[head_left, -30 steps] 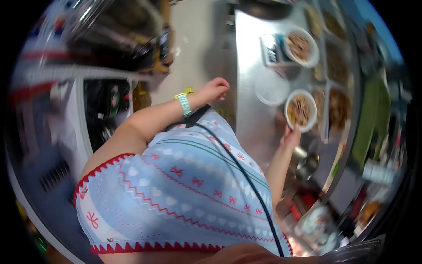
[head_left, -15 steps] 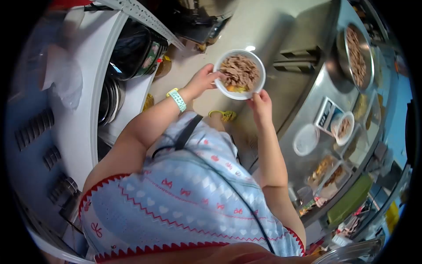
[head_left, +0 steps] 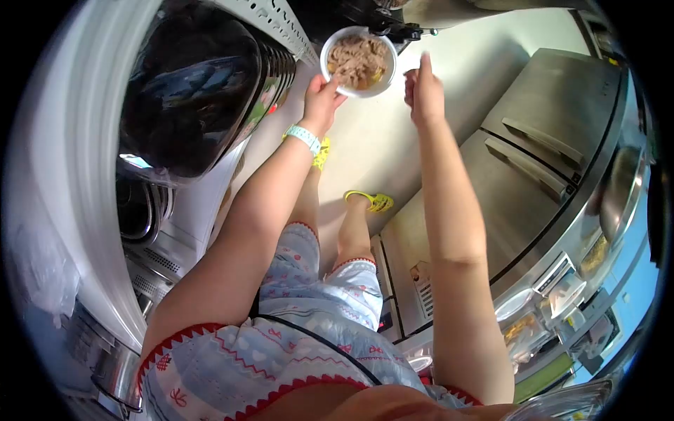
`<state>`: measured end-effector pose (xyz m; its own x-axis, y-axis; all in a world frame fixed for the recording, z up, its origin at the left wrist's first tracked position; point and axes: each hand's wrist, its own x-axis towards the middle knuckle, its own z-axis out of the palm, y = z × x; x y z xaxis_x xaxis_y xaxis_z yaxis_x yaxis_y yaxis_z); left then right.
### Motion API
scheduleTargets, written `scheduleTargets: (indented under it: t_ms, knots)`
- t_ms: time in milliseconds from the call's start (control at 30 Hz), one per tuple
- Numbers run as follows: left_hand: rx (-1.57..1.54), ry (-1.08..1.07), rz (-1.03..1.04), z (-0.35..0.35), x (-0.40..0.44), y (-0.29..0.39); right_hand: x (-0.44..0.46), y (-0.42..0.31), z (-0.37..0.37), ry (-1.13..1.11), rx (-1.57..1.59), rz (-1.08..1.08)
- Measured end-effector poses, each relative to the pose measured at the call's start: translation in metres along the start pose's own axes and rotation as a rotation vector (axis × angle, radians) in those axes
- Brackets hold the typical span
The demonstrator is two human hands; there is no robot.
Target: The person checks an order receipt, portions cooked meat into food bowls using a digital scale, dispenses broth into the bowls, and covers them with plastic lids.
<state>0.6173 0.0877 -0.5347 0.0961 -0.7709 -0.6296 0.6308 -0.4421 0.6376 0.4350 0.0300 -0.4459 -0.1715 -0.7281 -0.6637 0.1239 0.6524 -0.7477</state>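
My left hand point(head_left: 323, 99) grips the near left rim of a round white bowl point(head_left: 324, 62). Brown sliced meat point(head_left: 358, 59) fills the bowl, with some yellow pieces at its lower right. A light blue patterned band circles my left wrist. To the right of the bowl, apart from it, my right hand point(head_left: 425, 90) is raised with the index finger stretched out and the other fingers curled. Nothing shows in my right hand. Beyond the bowl stands a black appliance point(head_left: 372, 17), partly hidden by it.
At the left, a white shelf point(head_left: 91, 140) holds stacked black trays point(head_left: 203, 91). A steel refrigerated counter point(head_left: 526, 189) with handled doors runs along the right, with a scale point(head_left: 554, 274) and food containers point(head_left: 523, 330) on top. Yellow shoes point(head_left: 379, 202) show on the floor.
The bowl came off the counter into both hands, then moved away from my body toward the black appliance. My right hand has let go of it. The view has turned toward the shelf.
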Motion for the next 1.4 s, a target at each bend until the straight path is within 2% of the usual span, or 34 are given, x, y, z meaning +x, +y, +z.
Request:
scheduleTargets:
  t_ms: [100, 167, 233, 333, 400, 433, 500, 567, 633, 700, 767, 900, 1100, 1300, 1367, 1400]
  knots:
    - [-0.057, -0.027, 0.037, -0.003, 0.029, -0.012, 0.022, -0.043, 0.030, -0.332, 0.158, 0.233]
    - [-0.079, -0.007, 0.038, 0.000, 0.037, -0.015, 0.038, -0.062, 0.049, -0.305, 0.219, 0.364]
    - [-0.032, 0.005, 0.020, 0.000, 0.038, -0.013, 0.048, -0.067, 0.048, -0.514, 0.381, 0.467]
    - [-0.077, 0.021, -0.067, -0.003, 0.036, -0.007, 0.044, -0.057, 0.043, -0.555, 0.413, 0.548]
    - [-0.004, -0.001, -0.019, -0.010, 0.040, -0.005, 0.038, -0.043, 0.041, -0.511, 0.261, 0.386]
    - [0.068, -0.026, 0.024, -0.014, 0.042, -0.007, 0.028, -0.039, 0.044, -0.508, 0.255, 0.395]
    - [0.060, -0.002, 0.053, -0.017, 0.046, -0.006, 0.014, -0.032, 0.055, -0.356, -0.084, 0.050]
    - [0.082, -0.007, 0.064, -0.016, 0.047, -0.003, 0.022, -0.007, 0.053, -0.308, -0.240, -0.157]
    - [0.056, 0.005, 0.061, -0.015, 0.047, -0.003, 0.025, 0.006, 0.049, -0.131, -0.263, -0.274]
    - [0.030, 0.021, 0.051, -0.016, 0.044, -0.005, 0.019, 0.027, 0.040, -0.057, -0.165, -0.261]
    - [0.043, 0.023, 0.038, -0.015, 0.044, -0.004, 0.016, 0.060, 0.032, 0.232, 0.069, -0.079]
    - [-0.006, 0.028, 0.020, -0.011, 0.039, -0.014, 0.018, 0.114, 0.040, 0.172, 0.219, 0.241]
    - [-0.048, 0.073, -0.011, -0.010, 0.028, -0.020, 0.032, 0.120, 0.054, 0.136, 0.242, 0.091]
    - [0.003, 0.044, 0.055, -0.021, 0.040, -0.009, 0.055, 0.094, 0.024, 0.164, -0.037, 0.068]
    - [0.009, 0.036, 0.053, -0.019, 0.043, -0.007, 0.070, 0.086, 0.011, 0.099, -0.243, 0.045]
    - [0.016, 0.027, 0.051, -0.019, 0.043, -0.009, 0.071, 0.084, 0.010, 0.106, -0.250, 0.006]
